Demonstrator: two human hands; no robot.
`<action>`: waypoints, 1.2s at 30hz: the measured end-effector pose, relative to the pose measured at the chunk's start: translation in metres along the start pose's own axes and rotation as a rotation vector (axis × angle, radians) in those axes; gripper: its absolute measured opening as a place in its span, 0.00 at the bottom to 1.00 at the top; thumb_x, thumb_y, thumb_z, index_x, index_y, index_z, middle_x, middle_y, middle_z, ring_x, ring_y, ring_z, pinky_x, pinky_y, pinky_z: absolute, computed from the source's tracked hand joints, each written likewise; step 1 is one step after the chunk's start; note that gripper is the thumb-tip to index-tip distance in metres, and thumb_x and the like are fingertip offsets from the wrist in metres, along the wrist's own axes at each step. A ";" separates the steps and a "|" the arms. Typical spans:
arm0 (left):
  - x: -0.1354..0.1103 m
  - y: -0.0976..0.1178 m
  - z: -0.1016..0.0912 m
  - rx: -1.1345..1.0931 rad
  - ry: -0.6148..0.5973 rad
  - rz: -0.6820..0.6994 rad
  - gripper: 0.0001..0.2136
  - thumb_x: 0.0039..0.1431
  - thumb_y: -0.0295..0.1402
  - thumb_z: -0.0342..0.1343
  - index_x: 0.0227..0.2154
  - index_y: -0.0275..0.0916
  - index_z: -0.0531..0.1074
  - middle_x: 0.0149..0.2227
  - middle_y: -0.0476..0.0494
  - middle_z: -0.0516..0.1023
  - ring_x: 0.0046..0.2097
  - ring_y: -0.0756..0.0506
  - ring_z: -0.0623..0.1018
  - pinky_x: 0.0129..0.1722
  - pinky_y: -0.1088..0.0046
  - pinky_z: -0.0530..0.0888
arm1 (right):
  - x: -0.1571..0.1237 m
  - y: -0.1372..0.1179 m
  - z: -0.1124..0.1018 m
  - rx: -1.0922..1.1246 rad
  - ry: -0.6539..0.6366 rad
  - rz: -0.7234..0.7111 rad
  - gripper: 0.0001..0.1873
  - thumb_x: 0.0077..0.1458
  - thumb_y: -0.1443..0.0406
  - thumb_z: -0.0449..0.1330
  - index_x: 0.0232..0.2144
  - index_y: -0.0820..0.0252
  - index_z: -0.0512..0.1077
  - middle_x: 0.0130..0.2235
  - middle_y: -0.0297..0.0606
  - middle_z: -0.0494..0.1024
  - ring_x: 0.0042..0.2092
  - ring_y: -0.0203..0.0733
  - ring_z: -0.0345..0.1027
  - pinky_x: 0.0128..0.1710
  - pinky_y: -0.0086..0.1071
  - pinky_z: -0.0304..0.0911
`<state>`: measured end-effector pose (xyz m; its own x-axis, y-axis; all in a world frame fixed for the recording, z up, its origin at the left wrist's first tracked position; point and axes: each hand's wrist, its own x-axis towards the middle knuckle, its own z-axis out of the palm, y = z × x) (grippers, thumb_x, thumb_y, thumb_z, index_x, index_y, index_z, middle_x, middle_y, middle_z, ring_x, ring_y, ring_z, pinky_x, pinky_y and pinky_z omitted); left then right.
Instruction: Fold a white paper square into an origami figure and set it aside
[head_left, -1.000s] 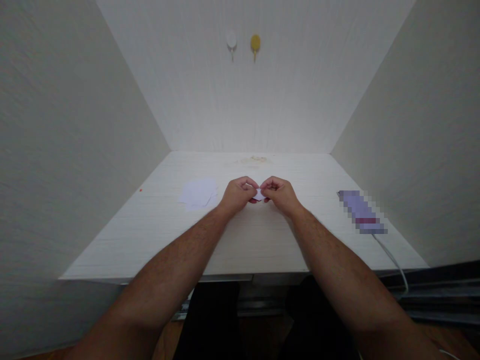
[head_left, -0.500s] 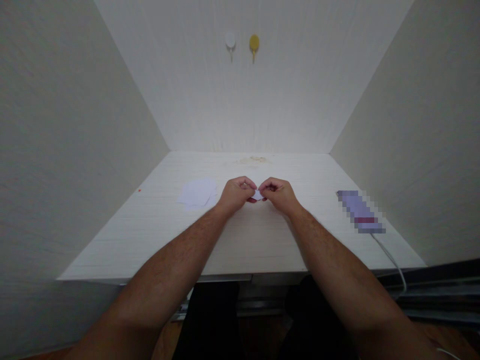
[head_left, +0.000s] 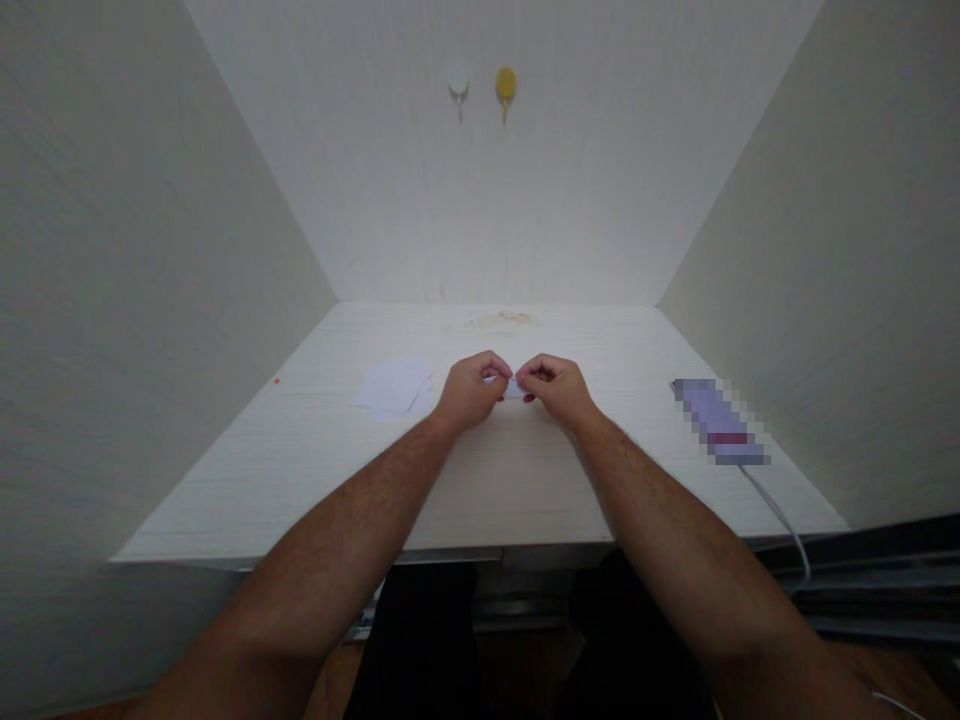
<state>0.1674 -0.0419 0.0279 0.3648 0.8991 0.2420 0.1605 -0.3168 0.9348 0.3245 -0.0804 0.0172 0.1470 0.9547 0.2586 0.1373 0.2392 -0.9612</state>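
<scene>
Between my two hands is a small piece of white paper (head_left: 514, 388), mostly covered by the fingers. My left hand (head_left: 477, 388) is closed on its left side, thumb and fingertips pinching it. On the right side my right hand (head_left: 555, 385) pinches the same paper. The fingertips of both hands nearly meet at its upper edge. Whether the paper is folded I cannot tell. Left of my left hand, several loose sheets of white paper (head_left: 394, 385) lie overlapping on the white table (head_left: 510, 480).
A blurred-out flat device, perhaps a phone (head_left: 720, 420), lies at the right with a white cable (head_left: 780, 515) running off the table edge. Walls enclose the table on three sides. A white hook (head_left: 458, 80) and a yellow hook (head_left: 506, 84) are on the back wall (head_left: 495, 200).
The fingers have shifted slightly on the small paper, and it now appears flatter and wider between the hands. Both hands stay in nearly the same place.
</scene>
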 end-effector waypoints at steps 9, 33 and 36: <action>0.000 -0.003 -0.002 0.143 0.020 0.119 0.04 0.53 0.30 0.54 0.31 0.38 0.74 0.26 0.50 0.76 0.23 0.52 0.75 0.23 0.78 0.69 | 0.000 -0.003 -0.002 0.062 -0.005 0.078 0.11 0.43 0.58 0.65 0.24 0.61 0.72 0.23 0.32 0.74 0.23 0.32 0.65 0.23 0.28 0.65; 0.001 0.003 0.002 -0.122 0.038 -0.002 0.05 0.46 0.27 0.61 0.27 0.37 0.71 0.23 0.51 0.75 0.25 0.51 0.77 0.26 0.75 0.75 | -0.001 -0.006 -0.006 -0.051 -0.015 -0.002 0.08 0.43 0.63 0.65 0.28 0.62 0.75 0.24 0.33 0.75 0.24 0.33 0.66 0.23 0.28 0.64; -0.001 0.004 0.005 -0.151 0.058 0.023 0.05 0.45 0.26 0.61 0.25 0.37 0.70 0.22 0.52 0.74 0.23 0.52 0.74 0.26 0.74 0.76 | -0.001 -0.006 -0.005 -0.055 0.015 -0.014 0.07 0.42 0.64 0.65 0.27 0.62 0.75 0.24 0.33 0.75 0.23 0.32 0.65 0.23 0.28 0.63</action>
<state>0.1727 -0.0452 0.0299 0.3126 0.9093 0.2746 0.0114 -0.2927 0.9561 0.3281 -0.0835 0.0232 0.1592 0.9486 0.2735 0.1925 0.2419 -0.9510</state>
